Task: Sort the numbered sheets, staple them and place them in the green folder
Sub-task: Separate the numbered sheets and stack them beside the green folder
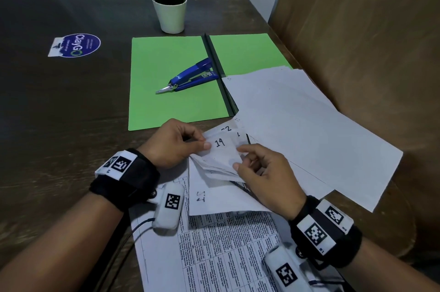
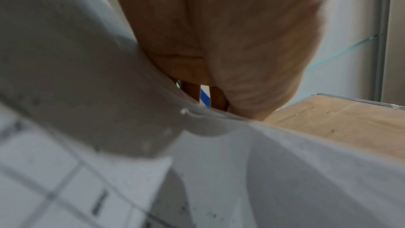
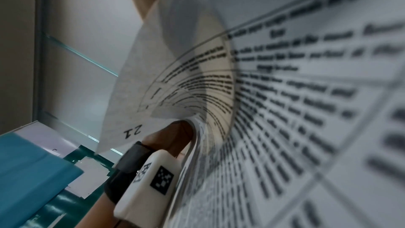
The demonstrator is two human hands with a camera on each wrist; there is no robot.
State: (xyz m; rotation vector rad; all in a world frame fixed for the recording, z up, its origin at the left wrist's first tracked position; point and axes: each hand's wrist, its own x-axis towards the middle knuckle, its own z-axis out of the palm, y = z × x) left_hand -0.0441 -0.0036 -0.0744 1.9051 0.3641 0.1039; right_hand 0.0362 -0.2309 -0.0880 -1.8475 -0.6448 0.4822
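Observation:
Both hands hold a fanned bundle of numbered sheets [image 1: 222, 156] just above the table near its front. My left hand [image 1: 176, 143] pinches the bundle's left corner, thumb next to a sheet marked 19. My right hand [image 1: 259, 170] pinches the corners on the right, fingers curled under the paper. The right wrist view shows curled printed sheets [image 3: 285, 93], one marked 21. The left wrist view is filled by paper [image 2: 241, 171] and the palm [image 2: 230, 41]. The green folder [image 1: 176, 82] lies open behind the hands, with a blue stapler [image 1: 190, 75] on its left half.
More white sheets [image 1: 309, 130] spread to the right over the folder's right half and the table's edge. A printed sheet [image 1: 214, 256] lies under my wrists. A potted plant [image 1: 169, 1] stands behind the folder. A blue sticker [image 1: 76, 44] sits on the dark table at left.

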